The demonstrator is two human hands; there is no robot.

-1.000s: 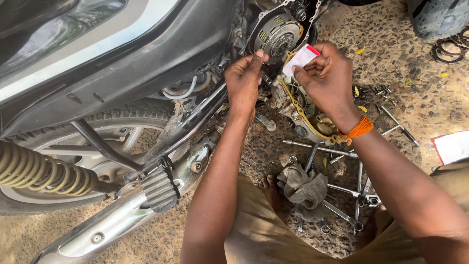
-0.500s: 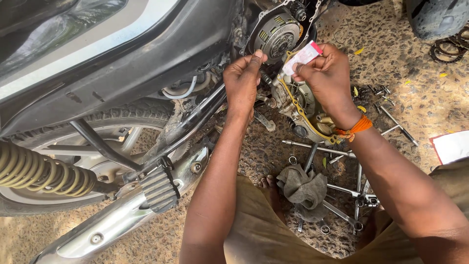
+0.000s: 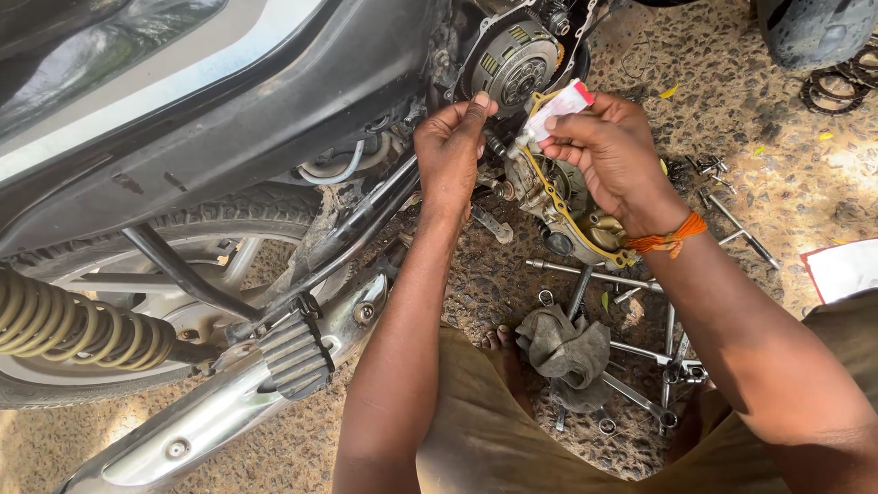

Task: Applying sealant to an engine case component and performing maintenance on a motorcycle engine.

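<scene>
Only 1 view here: a camera worn on the person's head, tilted steeply down and slightly forward. It sits close above both forearms, facing the motorcycle's engine side [image 3: 521,64] at the far edge, with gravel ground [image 3: 805,155] on the right.

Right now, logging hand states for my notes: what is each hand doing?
Left hand: fingers closed, pinching something too small to tell.
Right hand: closed on a small white tube with a red end.

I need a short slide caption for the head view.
Right hand squeezes a small tube over a gasketed engine cover, left hand beside it.
</scene>
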